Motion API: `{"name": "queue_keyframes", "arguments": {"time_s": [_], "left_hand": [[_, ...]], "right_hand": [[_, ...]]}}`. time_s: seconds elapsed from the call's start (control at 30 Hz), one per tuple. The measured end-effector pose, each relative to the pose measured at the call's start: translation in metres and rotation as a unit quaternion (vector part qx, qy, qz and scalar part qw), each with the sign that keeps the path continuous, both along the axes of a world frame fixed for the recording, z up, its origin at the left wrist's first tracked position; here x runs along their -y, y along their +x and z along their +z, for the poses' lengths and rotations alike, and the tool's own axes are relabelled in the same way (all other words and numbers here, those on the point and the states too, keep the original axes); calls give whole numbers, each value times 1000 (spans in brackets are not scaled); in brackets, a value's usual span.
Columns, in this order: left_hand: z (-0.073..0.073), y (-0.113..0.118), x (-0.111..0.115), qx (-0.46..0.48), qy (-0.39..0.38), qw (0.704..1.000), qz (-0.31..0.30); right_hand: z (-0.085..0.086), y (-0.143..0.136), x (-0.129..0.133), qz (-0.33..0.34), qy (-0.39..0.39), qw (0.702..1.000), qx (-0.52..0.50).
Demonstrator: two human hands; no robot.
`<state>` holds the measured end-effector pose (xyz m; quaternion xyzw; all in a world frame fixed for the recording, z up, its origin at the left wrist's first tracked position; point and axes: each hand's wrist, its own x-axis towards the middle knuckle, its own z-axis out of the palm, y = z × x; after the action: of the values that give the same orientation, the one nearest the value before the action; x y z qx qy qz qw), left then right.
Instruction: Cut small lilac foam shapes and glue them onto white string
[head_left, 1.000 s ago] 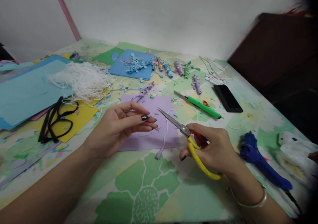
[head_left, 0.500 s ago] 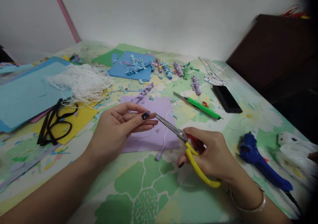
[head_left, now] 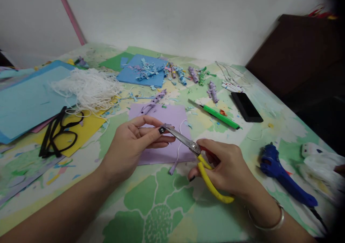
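My left hand (head_left: 142,140) pinches a small purple paper piece (head_left: 167,125) between thumb and forefinger. In my right hand (head_left: 223,164) are scissors (head_left: 188,142) with yellow handles, their tips at the small piece by my left fingertips. The blades look nearly closed. Beneath both hands lies a purple paper sheet (head_left: 164,110), partly covered by my left hand. A white string (head_left: 179,142) with a purple tassel-like end (head_left: 173,168) rests across it. A rolled purple paper tube (head_left: 155,101) with dark spots lies at the sheet's far edge.
A green craft knife (head_left: 219,117), a black phone (head_left: 246,107) and a blue glue gun (head_left: 285,178) lie to the right. Left are tangled white string (head_left: 90,88), black glasses (head_left: 61,135) and blue paper (head_left: 29,103). Several curled paper rolls (head_left: 212,91) and scraps sit farther back.
The scissors have moved slightly left, bringing their tips to the piece in my left fingers. My left hand has shifted slightly right and down.
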<state>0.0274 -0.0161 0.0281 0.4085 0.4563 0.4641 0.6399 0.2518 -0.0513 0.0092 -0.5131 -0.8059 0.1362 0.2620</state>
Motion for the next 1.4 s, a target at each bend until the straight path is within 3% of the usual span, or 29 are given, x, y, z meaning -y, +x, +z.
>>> {"name": "queue_keyframes", "arguments": {"time_s": [0.53,1.4], "left_hand": [[-4,3,0,84,-64,994,-26],[-7,3,0,100,-79,992,-16]], "right_hand": [[-3,0,0,6,30,999,10],[-6,-1,-1,9,44,999,-9]]}}
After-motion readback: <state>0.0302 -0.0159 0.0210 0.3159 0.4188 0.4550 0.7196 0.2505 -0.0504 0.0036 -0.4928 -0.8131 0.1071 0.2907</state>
